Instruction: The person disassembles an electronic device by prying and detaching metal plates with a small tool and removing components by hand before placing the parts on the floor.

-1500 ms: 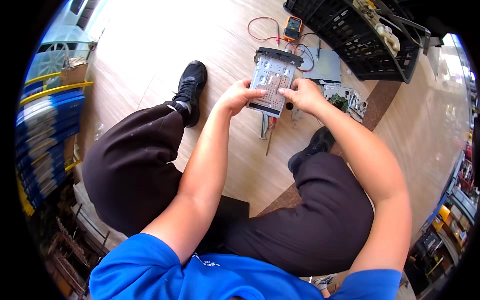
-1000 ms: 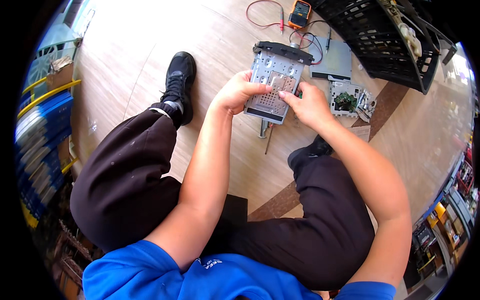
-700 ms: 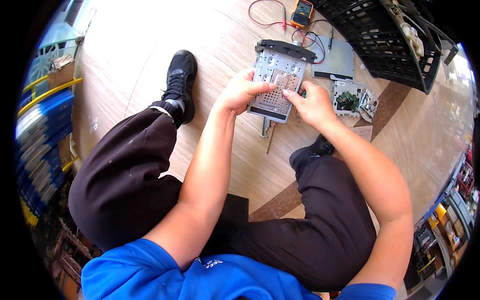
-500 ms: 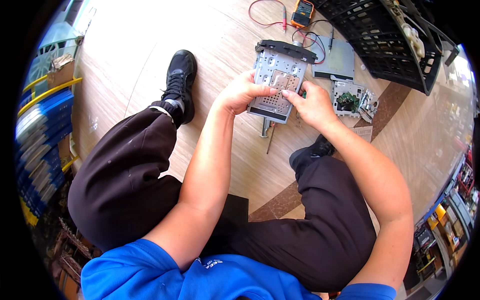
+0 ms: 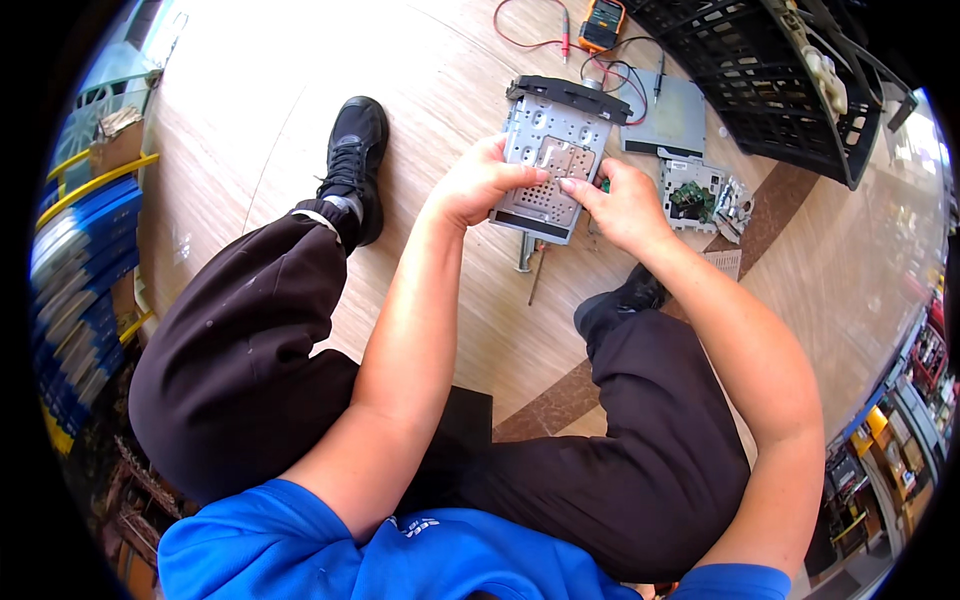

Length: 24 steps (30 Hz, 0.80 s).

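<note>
Between my two hands is a silver metal device chassis [image 5: 545,122], perforated on top, with a black plastic front piece [image 5: 570,95] along its far end. My left hand [image 5: 470,188] grips its left edge, the thumb lying across the top plate. From the right side my right hand [image 5: 634,212] holds it, thumb pressed on the plate close to the left thumb. Fingers of both hands are partly hidden beneath. Something small and green [image 5: 605,185] shows by the right fingers. Below the near edge, a metal cylinder [image 5: 525,252] and a thin rod [image 5: 537,278] are visible.
An orange multimeter [image 5: 602,25] with a red probe [image 5: 565,35] lies on the floor beyond. To the right are a flat metal panel [image 5: 680,115], an opened metal assembly with a green board [image 5: 693,200] and a black plastic crate [image 5: 745,90]. My shoes flank the work area.
The whole view has shifted slightly. Both hands keep the same hold on the chassis, with no clear movement of it against the floor.
</note>
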Motion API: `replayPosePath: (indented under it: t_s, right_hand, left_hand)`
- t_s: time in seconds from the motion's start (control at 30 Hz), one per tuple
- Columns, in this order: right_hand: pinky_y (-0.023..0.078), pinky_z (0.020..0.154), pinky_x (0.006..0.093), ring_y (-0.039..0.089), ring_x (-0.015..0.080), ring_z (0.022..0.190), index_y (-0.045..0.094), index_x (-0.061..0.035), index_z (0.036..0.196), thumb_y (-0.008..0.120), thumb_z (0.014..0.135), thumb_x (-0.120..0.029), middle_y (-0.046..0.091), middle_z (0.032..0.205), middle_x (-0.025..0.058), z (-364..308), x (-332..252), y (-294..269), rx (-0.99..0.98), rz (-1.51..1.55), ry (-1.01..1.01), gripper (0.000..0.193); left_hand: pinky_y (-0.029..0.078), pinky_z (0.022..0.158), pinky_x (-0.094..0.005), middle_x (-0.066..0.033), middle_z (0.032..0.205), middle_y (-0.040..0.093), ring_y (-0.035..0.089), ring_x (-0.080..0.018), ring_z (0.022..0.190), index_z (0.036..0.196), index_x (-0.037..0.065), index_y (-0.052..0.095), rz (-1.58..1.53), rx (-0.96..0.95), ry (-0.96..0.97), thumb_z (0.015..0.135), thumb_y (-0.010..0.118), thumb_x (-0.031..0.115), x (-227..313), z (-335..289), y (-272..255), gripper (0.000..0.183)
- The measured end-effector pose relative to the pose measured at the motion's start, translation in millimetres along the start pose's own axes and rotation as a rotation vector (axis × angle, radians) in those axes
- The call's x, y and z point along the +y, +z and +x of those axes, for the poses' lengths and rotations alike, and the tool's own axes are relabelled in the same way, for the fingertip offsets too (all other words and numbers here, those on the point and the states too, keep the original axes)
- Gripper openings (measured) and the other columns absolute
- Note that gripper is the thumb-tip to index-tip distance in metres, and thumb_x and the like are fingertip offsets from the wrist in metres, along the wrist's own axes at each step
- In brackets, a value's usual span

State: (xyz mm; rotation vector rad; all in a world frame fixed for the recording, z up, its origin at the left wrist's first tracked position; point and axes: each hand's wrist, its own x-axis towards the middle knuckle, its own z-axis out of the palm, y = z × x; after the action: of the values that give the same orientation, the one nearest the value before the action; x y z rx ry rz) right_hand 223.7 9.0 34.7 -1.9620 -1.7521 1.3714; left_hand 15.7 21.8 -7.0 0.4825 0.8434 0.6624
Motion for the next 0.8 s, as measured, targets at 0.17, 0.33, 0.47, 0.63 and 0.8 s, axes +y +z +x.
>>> replayPosePath:
  t_s: [0.17,0.33,0.47,0.63,0.8]
  right_hand:
    - [0.052,0.076,0.0392,0.069,0.0293,0.082,0.068,0.0034,0.098,0.075,0.082,-0.037,0.071,0.089,0.0200,3.0,6.2,4.4,-0.014,0.102,0.026,0.043]
    - [0.053,0.077,0.0382,0.069,0.0282,0.083,0.069,0.0040,0.098,0.076,0.081,-0.038,0.071,0.090,0.0195,7.1,11.8,1.2,-0.056,0.091,0.045,0.046]
    - [0.053,0.078,0.0372,0.069,0.0281,0.084,0.068,0.0047,0.098,0.078,0.078,-0.038,0.071,0.089,0.0195,6.7,7.9,-8.7,-0.161,0.082,0.069,0.048]
    - [0.052,0.079,0.0362,0.069,0.0263,0.086,0.064,0.0050,0.109,0.067,0.086,-0.026,0.070,0.095,0.0180,6.0,6.2,-36.4,-0.124,-0.077,0.016,0.039]
    - [0.049,0.073,0.0260,0.062,0.0127,0.083,0.055,0.0003,0.123,0.051,0.096,-0.008,0.064,0.102,0.0101,-13.8,-39.3,-69.7,-0.055,0.127,-0.063,0.028]
  left_hand:
    - [0.058,0.077,-0.0347,-0.0100,0.103,0.069,0.068,-0.0181,0.087,0.116,-0.002,0.059,0.047,0.000,0.003,0.080,0.072,0.004,-0.4,0.5,-3.8,0.039]
    - [0.056,0.080,-0.0330,-0.0094,0.104,0.069,0.067,-0.0168,0.089,0.119,-0.003,0.057,0.112,0.003,0.004,0.082,0.072,0.005,-0.6,0.6,-4.4,0.041]
    - [0.055,0.082,-0.0320,-0.0093,0.104,0.069,0.067,-0.0161,0.090,0.120,-0.003,0.057,0.127,-0.002,0.007,0.083,0.072,0.006,-0.7,-0.4,-5.2,0.041]
    - [0.055,0.083,-0.0322,-0.0094,0.104,0.069,0.066,-0.0155,0.089,0.118,-0.003,0.060,0.160,-0.001,0.008,0.083,0.071,0.005,3.3,-1.3,-2.0,0.038]
    - [0.055,0.082,-0.0324,-0.0098,0.102,0.070,0.067,-0.0163,0.088,0.114,-0.002,0.063,0.085,-0.023,-0.037,0.082,0.071,0.005,-0.1,-0.6,-4.4,0.034]
